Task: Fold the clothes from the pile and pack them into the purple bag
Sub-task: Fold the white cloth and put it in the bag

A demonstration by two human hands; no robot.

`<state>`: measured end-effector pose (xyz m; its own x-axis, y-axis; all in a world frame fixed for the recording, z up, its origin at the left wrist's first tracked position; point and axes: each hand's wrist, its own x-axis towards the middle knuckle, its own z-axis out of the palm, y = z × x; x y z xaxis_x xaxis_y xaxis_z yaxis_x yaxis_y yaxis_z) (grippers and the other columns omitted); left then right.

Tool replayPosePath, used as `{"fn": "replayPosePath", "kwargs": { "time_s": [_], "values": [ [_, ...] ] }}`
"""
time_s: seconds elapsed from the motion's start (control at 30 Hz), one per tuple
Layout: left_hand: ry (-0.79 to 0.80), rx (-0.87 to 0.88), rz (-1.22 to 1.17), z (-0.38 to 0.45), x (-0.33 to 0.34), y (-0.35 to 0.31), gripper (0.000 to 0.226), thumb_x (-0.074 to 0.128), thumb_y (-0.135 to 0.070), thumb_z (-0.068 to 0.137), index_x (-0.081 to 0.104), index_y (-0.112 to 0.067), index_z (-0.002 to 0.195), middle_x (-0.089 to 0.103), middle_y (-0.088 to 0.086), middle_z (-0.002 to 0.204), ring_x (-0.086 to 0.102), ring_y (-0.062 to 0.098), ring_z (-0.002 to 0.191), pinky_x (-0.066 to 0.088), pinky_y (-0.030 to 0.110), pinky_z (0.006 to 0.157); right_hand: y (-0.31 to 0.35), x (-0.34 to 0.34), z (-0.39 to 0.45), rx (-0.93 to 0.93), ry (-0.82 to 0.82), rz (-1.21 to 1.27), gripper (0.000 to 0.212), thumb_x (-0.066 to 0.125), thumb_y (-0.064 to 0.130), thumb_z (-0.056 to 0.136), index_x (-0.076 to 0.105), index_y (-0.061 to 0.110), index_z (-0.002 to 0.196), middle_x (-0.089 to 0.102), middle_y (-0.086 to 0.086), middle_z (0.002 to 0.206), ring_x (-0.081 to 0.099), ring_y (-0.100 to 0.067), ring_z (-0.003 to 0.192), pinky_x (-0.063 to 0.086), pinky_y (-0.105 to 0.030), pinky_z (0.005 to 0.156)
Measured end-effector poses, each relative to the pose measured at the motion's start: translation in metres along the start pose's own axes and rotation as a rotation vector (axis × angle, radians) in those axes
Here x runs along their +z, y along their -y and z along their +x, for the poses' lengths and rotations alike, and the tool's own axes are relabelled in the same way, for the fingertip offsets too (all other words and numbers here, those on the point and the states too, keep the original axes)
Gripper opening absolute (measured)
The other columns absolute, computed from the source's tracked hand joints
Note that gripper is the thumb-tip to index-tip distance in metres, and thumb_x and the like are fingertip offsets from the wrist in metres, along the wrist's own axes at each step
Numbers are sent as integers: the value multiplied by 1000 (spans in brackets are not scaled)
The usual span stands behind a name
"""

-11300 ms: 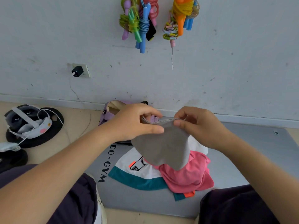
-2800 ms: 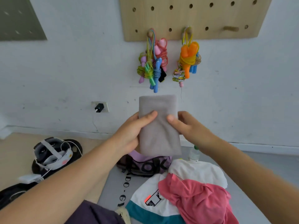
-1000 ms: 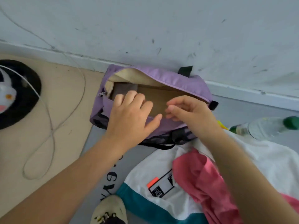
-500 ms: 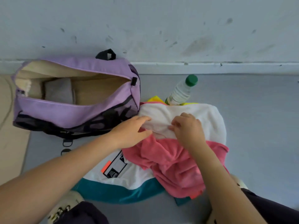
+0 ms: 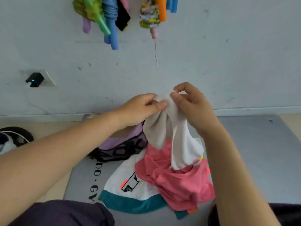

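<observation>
A white garment hangs in the air above the pile. My left hand pinches its top edge between thumb and fingers, and my right hand pinches the same edge just to the right. Below it lie a crumpled pink garment and a white shirt with a teal hem. The purple bag sits behind the pile, against the wall, mostly hidden by my left forearm.
The clothes lie on a grey mat with black lettering. Coloured jump ropes hang on the wall above. A plugged socket is at the left, and a headset on a black disc lies on the floor.
Both hands took the white garment off the pile and lifted it up. Before that, the folded grey cloth went into the purple bag. The view tilted up toward the wall.
</observation>
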<state>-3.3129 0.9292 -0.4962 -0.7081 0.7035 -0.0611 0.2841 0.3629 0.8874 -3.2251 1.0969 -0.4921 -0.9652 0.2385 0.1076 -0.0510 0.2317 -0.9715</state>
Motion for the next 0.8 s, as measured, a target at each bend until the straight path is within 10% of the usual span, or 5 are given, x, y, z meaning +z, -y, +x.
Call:
{"fn": "replayPosePath", "kwargs": {
  "time_s": [0.17, 0.33, 0.53, 0.7, 0.8],
  "values": [
    [-283, 100, -95, -76, -18, -83, 50, 61, -50, 91, 42, -9, 68, 34, -5, 62, 34, 8, 57, 27, 21, 49, 90, -11, -41, -56, 21, -48, 9, 50, 27, 99, 54, 29, 91, 56, -9, 77, 48, -19, 68, 36, -33, 63],
    [-371, 146, -284, -141, -20, -124, 22, 70, -45, 83, 57, -27, 84, 54, 13, 73, 45, 20, 63, 33, 30, 56, 148, -9, -89, -186, 327, -15, 23, 63, 42, 89, 49, 25, 95, 51, -24, 82, 48, -21, 72, 40, -32, 62],
    [-271, 93, -302, -159, -7, -114, 27, 80, -46, 71, 68, -22, 73, 68, 17, 76, 56, 21, 64, 45, 30, 61, 135, 8, -109, -208, 322, -329, 34, 83, 35, 74, 54, 18, 71, 53, 8, 69, 45, -3, 65, 36, -14, 59],
    [-176, -12, -299, -147, -4, -70, 19, 84, -41, 66, 74, -30, 79, 74, -1, 80, 65, 6, 73, 51, 19, 69, 90, 6, -96, -94, 300, -271, 25, 75, 34, 83, 63, 13, 76, 52, 14, 63, 44, -8, 60, 38, -21, 58],
    [-173, -49, -167, -138, -7, -44, 21, 85, -47, 66, 76, -31, 78, 74, 0, 90, 64, 6, 82, 48, 25, 81, 67, 7, -83, -59, 309, -238, 17, 73, 25, 85, 66, 10, 84, 63, -1, 95, 63, -19, 83, 53, -43, 82]
  ]
}}
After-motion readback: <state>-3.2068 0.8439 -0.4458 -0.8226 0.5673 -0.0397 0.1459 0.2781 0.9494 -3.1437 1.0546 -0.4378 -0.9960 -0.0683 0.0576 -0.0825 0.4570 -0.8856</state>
